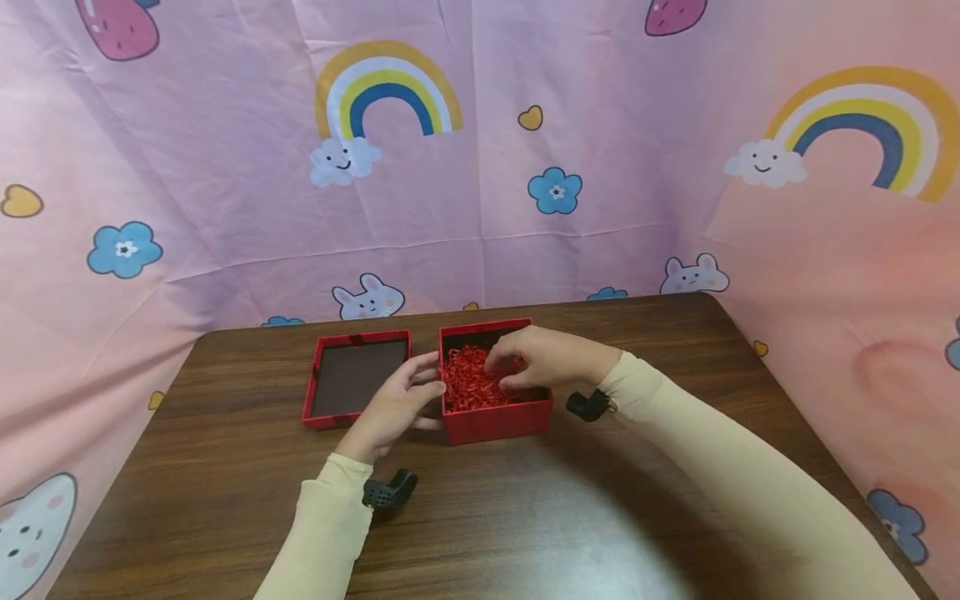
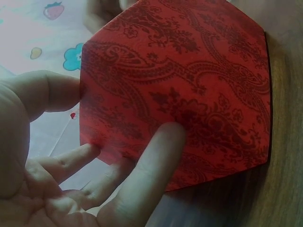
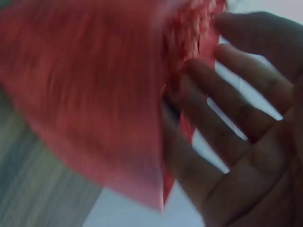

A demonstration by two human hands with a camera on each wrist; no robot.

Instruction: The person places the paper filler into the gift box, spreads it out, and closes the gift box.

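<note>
A red box (image 1: 498,422) without its cover stands on the table, filled with red shredded paper (image 1: 472,385). Dark paisley patterns mark its red side (image 2: 189,94) in the left wrist view. My left hand (image 1: 397,406) is at the box's left side, with fingertips touching that wall. Over the right part of the box, my right hand (image 1: 543,357) reaches in, its fingertips at the shredded paper. Thumb and fingers are spread apart there, with no object visible between them. The right wrist view is blurred, with the right hand (image 3: 246,127) beside the box wall (image 3: 90,94).
A red lid (image 1: 309,398) with a dark inside lies to the left of the box, inner side up. Both rest on a brown wooden table (image 1: 465,517). A patterned cloth (image 1: 495,175) hangs behind the table and along its sides.
</note>
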